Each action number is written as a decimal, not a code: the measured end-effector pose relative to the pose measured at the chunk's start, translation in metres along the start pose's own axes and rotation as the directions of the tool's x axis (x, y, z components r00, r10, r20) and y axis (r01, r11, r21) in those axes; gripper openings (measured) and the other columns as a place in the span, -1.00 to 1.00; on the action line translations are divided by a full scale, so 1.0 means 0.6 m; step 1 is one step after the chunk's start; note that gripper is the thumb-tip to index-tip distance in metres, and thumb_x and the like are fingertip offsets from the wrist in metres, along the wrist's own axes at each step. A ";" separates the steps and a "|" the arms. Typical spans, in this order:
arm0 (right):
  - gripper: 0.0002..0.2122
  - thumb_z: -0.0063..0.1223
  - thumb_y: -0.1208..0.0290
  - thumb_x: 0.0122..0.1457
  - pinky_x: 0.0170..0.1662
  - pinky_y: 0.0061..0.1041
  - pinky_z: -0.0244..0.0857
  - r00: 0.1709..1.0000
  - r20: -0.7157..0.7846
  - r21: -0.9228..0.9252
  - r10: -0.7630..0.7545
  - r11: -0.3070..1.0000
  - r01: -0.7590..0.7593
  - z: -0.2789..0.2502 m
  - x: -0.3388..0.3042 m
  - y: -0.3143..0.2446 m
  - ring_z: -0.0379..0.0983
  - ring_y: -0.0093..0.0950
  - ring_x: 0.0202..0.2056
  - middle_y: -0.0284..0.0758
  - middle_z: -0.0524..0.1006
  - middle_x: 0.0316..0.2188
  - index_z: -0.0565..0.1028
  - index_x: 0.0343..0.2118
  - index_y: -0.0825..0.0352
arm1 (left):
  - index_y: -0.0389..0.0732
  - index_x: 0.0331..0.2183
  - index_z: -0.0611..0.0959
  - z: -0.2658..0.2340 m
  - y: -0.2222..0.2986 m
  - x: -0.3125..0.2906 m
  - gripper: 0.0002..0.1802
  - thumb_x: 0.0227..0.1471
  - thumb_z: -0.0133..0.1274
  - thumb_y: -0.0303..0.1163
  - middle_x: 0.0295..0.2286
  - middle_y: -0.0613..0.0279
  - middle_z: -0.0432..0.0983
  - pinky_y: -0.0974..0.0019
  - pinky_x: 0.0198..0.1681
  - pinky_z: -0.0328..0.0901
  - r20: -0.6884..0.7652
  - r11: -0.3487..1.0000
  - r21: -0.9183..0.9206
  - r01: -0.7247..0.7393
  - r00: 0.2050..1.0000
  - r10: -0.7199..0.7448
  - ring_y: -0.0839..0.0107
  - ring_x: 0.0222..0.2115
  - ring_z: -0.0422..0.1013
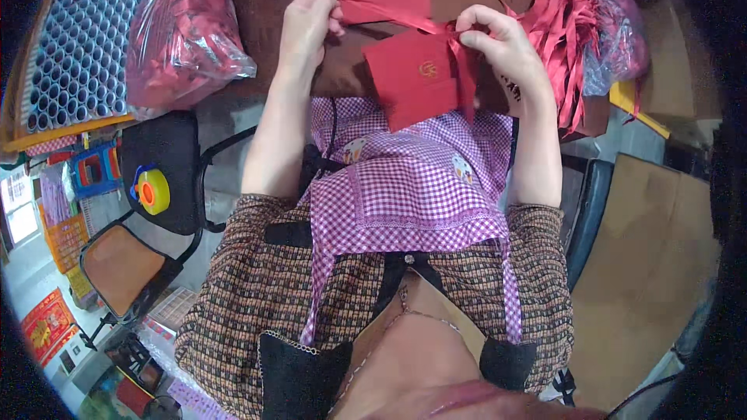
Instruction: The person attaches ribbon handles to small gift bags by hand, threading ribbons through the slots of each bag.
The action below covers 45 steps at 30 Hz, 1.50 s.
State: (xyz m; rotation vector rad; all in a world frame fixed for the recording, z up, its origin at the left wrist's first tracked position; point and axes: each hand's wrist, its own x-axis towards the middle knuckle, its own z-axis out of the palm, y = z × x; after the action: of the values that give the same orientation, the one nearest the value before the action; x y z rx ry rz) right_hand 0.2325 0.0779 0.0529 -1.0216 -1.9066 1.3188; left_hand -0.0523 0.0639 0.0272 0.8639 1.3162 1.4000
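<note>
red ribbon [389, 17] taut btwn hands, red folded card [412, 78] under it

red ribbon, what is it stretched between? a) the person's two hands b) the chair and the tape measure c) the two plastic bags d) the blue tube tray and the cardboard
A: the ribbon runs taut from the left hand to the right hand, above a red box.

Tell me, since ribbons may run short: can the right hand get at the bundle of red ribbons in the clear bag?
Probably yes: the ribbon bundle lies just beside the right hand, nothing between, though its grip holds a ribbon.
</note>
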 end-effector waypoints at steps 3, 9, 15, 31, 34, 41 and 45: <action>-0.93 -0.02 0.60 0.01 -0.26 -0.71 0.17 1.000 -0.011 0.000 0.014 1.000 -0.014 -0.003 0.012 0.004 0.27 -0.72 -0.36 -0.53 0.39 -0.46 0.41 -0.40 0.37 | -0.34 -0.51 0.51 -0.001 -0.013 0.004 -0.86 -0.05 -0.04 -0.45 -0.62 0.22 0.43 0.43 -0.63 0.26 0.002 0.992 0.102 -0.070 0.998 0.070 0.52 -0.70 0.29; -0.92 -0.01 0.56 0.02 -0.29 -0.70 0.18 0.999 0.016 -0.048 0.046 0.998 -0.045 -0.010 0.031 0.018 0.26 -0.72 -0.38 -0.54 0.38 -0.49 0.42 -0.39 0.37 | -0.33 -0.36 0.55 -0.009 -0.033 0.003 -0.80 0.02 -0.01 -0.39 -0.49 0.28 0.44 0.51 -0.46 0.26 -0.078 0.818 0.527 -0.229 0.946 0.315 0.59 -0.50 0.32; -0.87 0.03 0.53 0.01 -0.29 -0.62 0.25 0.998 0.006 -0.163 0.056 0.985 -0.055 -0.012 0.047 0.049 0.35 -0.66 -0.39 -0.44 0.46 -0.50 0.45 -0.35 0.39 | -0.20 -0.33 0.62 0.024 -0.029 -0.036 -0.83 -0.03 0.02 -0.41 -0.30 0.21 0.45 0.34 -0.22 0.30 0.248 0.875 0.322 -0.362 0.924 0.291 0.41 -0.31 0.39; -0.88 0.04 0.58 0.02 -0.20 -0.66 0.27 0.966 -0.250 -0.223 -0.072 0.975 0.015 0.030 0.047 0.103 0.39 -0.65 -0.33 -0.46 0.50 -0.44 0.48 -0.34 0.40 | -0.24 -0.27 0.57 0.023 -0.065 -0.053 -0.66 -0.19 0.21 -0.41 -0.40 0.35 0.32 0.49 -0.36 0.21 0.520 0.726 0.537 -0.428 0.846 0.114 0.61 -0.42 0.25; -0.87 0.04 0.58 0.02 -0.19 -0.67 0.27 0.956 -0.280 -0.197 -0.085 0.980 0.030 0.028 0.052 0.100 0.39 -0.66 -0.32 -0.46 0.51 -0.42 0.48 -0.33 0.40 | -0.30 -0.39 0.57 0.019 -0.064 -0.049 -0.76 -0.17 0.21 -0.39 -0.49 0.44 0.34 0.54 -0.44 0.19 0.508 0.830 0.503 -0.242 0.859 -0.057 0.66 -0.50 0.24; -0.79 0.13 0.44 -0.02 -0.15 -0.46 0.29 0.779 -0.353 -0.714 -0.519 0.687 0.133 0.029 0.018 0.054 0.43 -0.31 -0.24 -0.24 0.52 -0.34 0.50 -0.29 0.36 | -0.30 -0.38 0.57 0.020 -0.067 -0.056 -0.77 -0.13 0.19 -0.41 -0.53 0.44 0.37 0.53 -0.44 0.19 0.357 0.886 0.450 -0.112 0.932 -0.064 0.65 -0.51 0.26; -0.73 0.19 0.34 -0.06 -0.19 -0.36 0.29 0.937 -0.322 -0.677 -0.133 0.725 -0.129 0.044 -0.077 0.026 0.40 -0.27 -0.23 -0.19 0.49 -0.34 0.48 -0.33 0.39 | -0.28 -0.37 0.58 0.013 -0.067 -0.056 -0.78 -0.13 0.18 -0.41 -0.53 0.43 0.39 0.53 -0.42 0.19 0.309 0.880 0.474 -0.040 0.943 -0.123 0.65 -0.49 0.27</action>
State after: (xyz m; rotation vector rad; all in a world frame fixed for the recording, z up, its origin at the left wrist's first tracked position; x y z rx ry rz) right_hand 0.2392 0.0292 0.0274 -1.4888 -2.1324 0.3199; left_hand -0.0286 0.0307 -0.0069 1.3266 1.4206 0.8471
